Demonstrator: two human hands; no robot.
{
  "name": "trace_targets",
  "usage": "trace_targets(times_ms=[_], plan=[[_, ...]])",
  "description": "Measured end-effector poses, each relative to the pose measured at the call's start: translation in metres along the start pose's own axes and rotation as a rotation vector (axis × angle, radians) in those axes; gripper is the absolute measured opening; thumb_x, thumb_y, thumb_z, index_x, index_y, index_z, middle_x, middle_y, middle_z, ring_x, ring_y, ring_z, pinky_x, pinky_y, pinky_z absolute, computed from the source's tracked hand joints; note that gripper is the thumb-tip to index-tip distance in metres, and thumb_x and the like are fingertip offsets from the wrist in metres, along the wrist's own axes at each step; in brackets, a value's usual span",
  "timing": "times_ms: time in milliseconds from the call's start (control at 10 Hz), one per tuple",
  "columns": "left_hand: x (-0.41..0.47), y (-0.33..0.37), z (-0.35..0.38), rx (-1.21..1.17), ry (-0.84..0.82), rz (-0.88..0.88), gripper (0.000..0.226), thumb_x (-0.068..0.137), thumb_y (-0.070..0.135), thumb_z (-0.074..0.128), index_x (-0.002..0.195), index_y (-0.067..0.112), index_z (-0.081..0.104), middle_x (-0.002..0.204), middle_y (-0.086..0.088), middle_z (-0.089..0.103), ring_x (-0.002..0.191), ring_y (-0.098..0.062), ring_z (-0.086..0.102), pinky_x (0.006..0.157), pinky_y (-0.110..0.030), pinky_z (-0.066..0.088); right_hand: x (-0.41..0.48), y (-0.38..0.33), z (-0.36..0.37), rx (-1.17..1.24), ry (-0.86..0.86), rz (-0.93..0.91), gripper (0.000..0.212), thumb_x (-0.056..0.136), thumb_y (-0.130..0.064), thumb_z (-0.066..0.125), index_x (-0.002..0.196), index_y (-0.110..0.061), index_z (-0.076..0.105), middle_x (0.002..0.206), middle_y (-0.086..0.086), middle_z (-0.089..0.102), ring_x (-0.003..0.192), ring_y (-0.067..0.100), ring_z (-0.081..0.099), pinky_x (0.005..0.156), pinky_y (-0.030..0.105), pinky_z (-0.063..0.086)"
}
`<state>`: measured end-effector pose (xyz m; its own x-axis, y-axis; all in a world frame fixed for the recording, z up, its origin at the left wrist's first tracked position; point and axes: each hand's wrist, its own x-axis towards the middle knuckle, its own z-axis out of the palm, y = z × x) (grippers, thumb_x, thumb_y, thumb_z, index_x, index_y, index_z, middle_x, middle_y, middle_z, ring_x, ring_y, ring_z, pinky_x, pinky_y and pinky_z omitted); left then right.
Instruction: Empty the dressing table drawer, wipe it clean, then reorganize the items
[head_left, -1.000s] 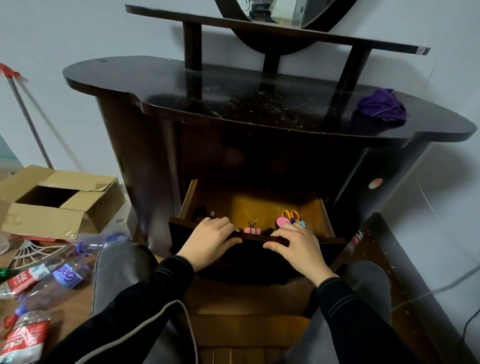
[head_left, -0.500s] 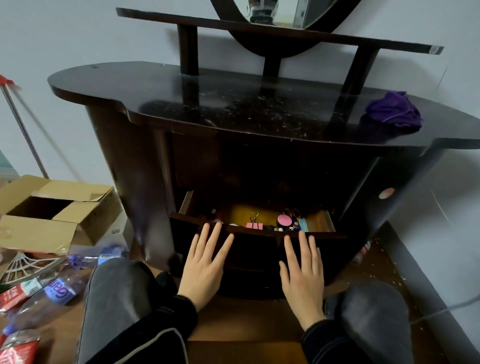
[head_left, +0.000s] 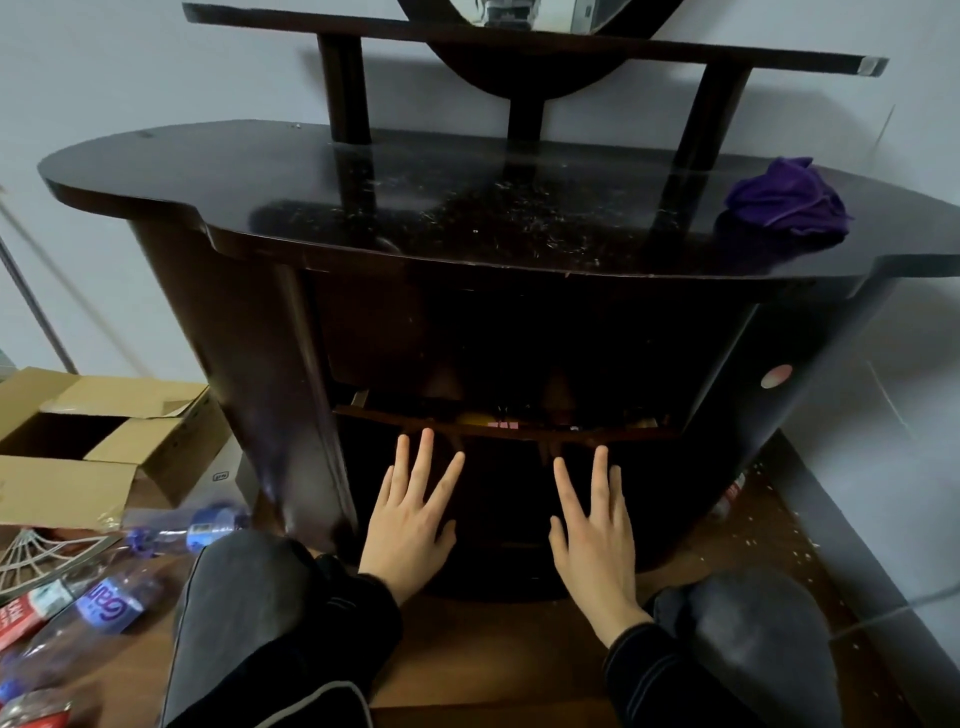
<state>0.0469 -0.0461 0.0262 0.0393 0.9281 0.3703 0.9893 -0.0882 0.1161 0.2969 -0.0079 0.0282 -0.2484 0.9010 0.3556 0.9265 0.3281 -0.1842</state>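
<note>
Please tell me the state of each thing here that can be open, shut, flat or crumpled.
drawer, almost shut, a narrow gap left at its top
left hand, open, fingers straight, flat on the drawer front
right hand, the same
cardboard box, flaps open
purple cloth, crumpled on the table top

Drawer (head_left: 511, 499) open only a slit: its contents lie in shadow behind the front, except for a yellow and pink sliver (items not identifiable). Mirror (head_left: 535, 13) cut by the top edge. Cardboard box (head_left: 67, 467) and plastic bottles (head_left: 111, 610) cut by the left edge. Round sticker (head_left: 776, 376) on the side of the dressing table (head_left: 467, 218): too blurred to read.
</note>
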Motion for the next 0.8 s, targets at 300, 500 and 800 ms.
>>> trace_targets(times_ms=[300,500,800], plan=[[0.038,-0.001,0.003,0.055,-0.105,-0.028,0.097,0.087,0.048,0.063,0.161,0.027,0.003,0.164,-0.016,-0.022,0.151,-0.044,-0.007,0.117,-0.050,0.031,0.034,-0.010,-0.002,-0.029,-0.104,0.024,0.093,0.091,-0.026,0.069,0.162,-0.027,0.009,0.164,0.020,-0.022,0.147,0.044,0.028,0.095,0.043,0.056],[0.039,-0.003,-0.002,0.046,-0.154,-0.030,0.091,0.090,0.045,0.059,0.161,0.028,0.005,0.162,-0.012,-0.030,0.151,-0.042,-0.010,0.120,-0.053,0.026,0.037,-0.008,-0.007,-0.036,-0.132,-0.002,0.091,0.091,-0.025,0.067,0.162,-0.027,0.010,0.162,0.019,-0.028,0.147,0.041,0.029,0.088,0.037,0.059],[0.023,0.007,-0.061,-0.059,-0.129,-0.041,0.063,0.096,0.048,0.050,0.153,0.026,0.035,0.157,0.000,0.034,0.145,-0.024,0.032,0.114,-0.038,0.036,0.050,-0.016,-0.075,0.066,-0.265,-0.028,0.052,0.101,-0.037,0.050,0.150,-0.026,0.038,0.154,-0.002,0.037,0.124,0.018,0.053,0.082,0.029,0.056]])
